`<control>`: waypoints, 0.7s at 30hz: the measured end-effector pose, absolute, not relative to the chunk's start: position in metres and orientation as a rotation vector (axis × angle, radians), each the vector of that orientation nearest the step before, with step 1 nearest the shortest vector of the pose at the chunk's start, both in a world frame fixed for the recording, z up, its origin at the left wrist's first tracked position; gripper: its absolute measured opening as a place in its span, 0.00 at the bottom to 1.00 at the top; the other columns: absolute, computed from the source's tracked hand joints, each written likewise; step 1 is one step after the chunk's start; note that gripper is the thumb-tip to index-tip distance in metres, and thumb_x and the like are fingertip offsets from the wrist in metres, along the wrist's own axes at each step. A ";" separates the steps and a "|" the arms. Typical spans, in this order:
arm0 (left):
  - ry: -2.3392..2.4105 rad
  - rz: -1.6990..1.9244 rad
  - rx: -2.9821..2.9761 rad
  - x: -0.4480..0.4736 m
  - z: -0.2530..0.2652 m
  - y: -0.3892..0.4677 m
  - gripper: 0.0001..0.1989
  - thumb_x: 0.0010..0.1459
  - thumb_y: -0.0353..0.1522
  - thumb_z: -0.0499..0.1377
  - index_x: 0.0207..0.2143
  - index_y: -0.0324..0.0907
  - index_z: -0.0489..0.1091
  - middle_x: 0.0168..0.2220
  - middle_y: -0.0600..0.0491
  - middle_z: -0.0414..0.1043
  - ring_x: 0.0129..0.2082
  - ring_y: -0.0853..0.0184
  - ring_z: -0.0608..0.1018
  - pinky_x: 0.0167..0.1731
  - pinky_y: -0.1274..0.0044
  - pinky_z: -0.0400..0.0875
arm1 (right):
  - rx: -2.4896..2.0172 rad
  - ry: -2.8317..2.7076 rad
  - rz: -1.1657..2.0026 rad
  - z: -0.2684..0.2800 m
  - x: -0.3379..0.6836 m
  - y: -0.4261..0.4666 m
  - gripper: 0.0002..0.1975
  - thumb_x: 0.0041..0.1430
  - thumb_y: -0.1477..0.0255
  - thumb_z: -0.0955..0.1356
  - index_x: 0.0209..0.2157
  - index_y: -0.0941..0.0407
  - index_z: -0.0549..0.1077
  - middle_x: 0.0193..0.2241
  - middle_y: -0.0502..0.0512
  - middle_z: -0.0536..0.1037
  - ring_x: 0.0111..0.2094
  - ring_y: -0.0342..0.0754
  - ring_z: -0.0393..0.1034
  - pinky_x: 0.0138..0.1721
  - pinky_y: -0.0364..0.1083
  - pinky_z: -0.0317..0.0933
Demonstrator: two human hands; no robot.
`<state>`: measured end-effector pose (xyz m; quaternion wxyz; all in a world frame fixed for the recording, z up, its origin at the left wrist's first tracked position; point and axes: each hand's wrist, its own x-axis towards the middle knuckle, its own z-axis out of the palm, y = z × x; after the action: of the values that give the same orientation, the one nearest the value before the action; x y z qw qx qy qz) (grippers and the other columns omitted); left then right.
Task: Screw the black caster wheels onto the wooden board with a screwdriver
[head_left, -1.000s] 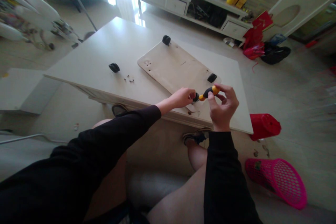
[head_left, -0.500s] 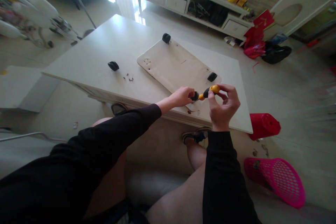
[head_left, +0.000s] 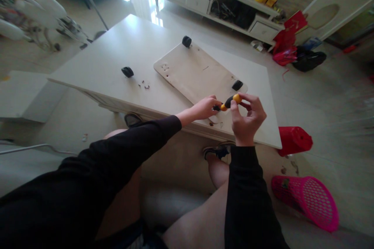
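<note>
A white board [head_left: 195, 71] lies flat on the white table [head_left: 117, 50], with black caster wheels [head_left: 186, 41] at two of its corners. At the near right corner, my left hand [head_left: 206, 108] closes its fingers on another black caster [head_left: 216, 107], partly hidden by them. My right hand [head_left: 248, 116] pinches the handle of a yellow and black screwdriver [head_left: 231, 102], its front end pointing at that caster. The screwdriver's tip cannot be made out. A loose caster [head_left: 127, 71] and several small screws [head_left: 144, 85] lie on the table left of the board.
A red bucket [head_left: 295, 141] and a pink mesh basket [head_left: 306, 202] lie on the floor to the right. A white cabinet [head_left: 198, 2] holding various items stands behind the table. A white box [head_left: 29, 95] is at the left. Red and black bags [head_left: 308, 59] lie at the back right.
My right hand has turned the screwdriver handle slightly and shifted a little to the left. My left hand stays at the caster. The view has moved slightly.
</note>
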<state>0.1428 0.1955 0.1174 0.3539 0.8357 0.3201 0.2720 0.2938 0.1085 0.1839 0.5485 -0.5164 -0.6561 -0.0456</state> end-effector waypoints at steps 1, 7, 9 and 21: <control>0.825 0.697 2.164 0.144 0.117 0.195 0.11 0.62 0.25 0.65 0.45 0.41 0.84 0.41 0.49 0.73 0.40 0.62 0.78 0.49 0.69 0.75 | -1.209 -1.571 -0.099 0.184 0.294 0.108 0.10 0.65 0.68 0.71 0.48 0.51 0.80 0.43 0.53 0.84 0.43 0.48 0.82 0.43 0.52 0.82; 0.874 0.696 2.203 0.147 0.120 0.192 0.07 0.65 0.30 0.66 0.41 0.42 0.85 0.41 0.48 0.75 0.39 0.62 0.78 0.47 0.70 0.74 | -1.202 -1.585 -0.158 0.187 0.292 0.109 0.08 0.62 0.66 0.75 0.43 0.50 0.78 0.40 0.51 0.79 0.42 0.47 0.78 0.36 0.48 0.79; 0.887 0.685 2.234 0.147 0.122 0.192 0.07 0.66 0.30 0.66 0.41 0.42 0.86 0.41 0.47 0.77 0.40 0.62 0.79 0.45 0.71 0.73 | -1.214 -1.563 -0.170 0.186 0.292 0.111 0.11 0.60 0.64 0.78 0.42 0.50 0.78 0.39 0.49 0.77 0.40 0.46 0.77 0.35 0.47 0.78; 0.934 0.674 2.249 0.151 0.116 0.199 0.07 0.65 0.33 0.68 0.34 0.41 0.84 0.32 0.49 0.79 0.31 0.66 0.77 0.35 0.74 0.67 | -1.289 -1.547 -0.165 0.187 0.289 0.110 0.12 0.61 0.62 0.77 0.43 0.50 0.77 0.39 0.50 0.78 0.39 0.47 0.76 0.33 0.47 0.75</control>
<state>0.1511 0.1988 0.1160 0.3025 0.8484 0.3522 0.2544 0.2887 0.1099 0.1873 0.5316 -0.5404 -0.6485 -0.0690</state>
